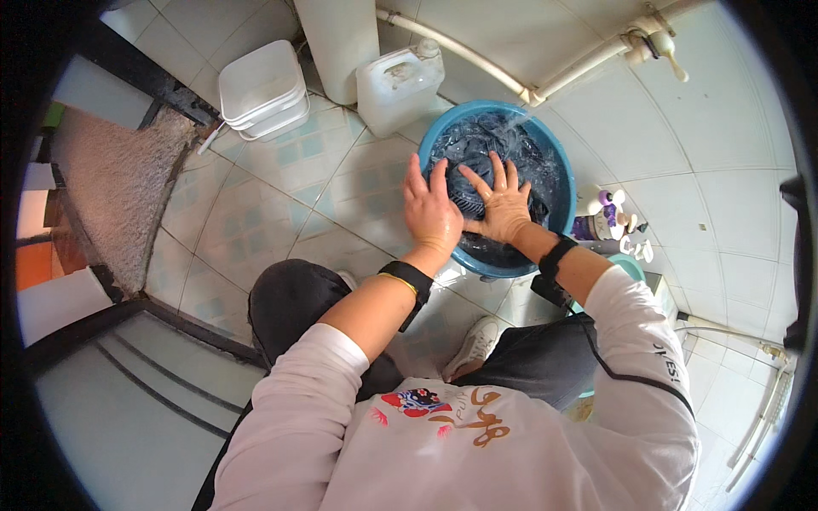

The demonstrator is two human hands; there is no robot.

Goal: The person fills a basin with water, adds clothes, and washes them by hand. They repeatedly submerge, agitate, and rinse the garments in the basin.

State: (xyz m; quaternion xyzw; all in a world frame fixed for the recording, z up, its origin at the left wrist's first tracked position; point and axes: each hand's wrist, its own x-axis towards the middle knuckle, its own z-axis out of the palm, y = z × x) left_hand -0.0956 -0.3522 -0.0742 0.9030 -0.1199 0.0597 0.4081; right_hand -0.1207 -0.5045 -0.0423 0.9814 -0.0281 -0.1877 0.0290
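Note:
A round blue plastic basin [567, 167] stands on the tiled floor before me, with dark wet cloth [470, 191] and water in it. My right hand [503, 203] is over the cloth with its fingers spread, gripping nothing; its palm hides part of the fabric. At the basin's left side is my left hand [432, 211], fingers apart and pointing away from me. Whether it touches the rim cannot be told. A thin stream of water [516, 121] enters at the far edge of the basin.
Beyond the basin stand a white plastic jerrycan [401, 89] and a lidded white bucket [263, 86]. A pipe with a tap [661, 48] runs along the tiled wall. Several bottles [604, 217] crowd the basin's right side. My knees and shoes [476, 345] are close below.

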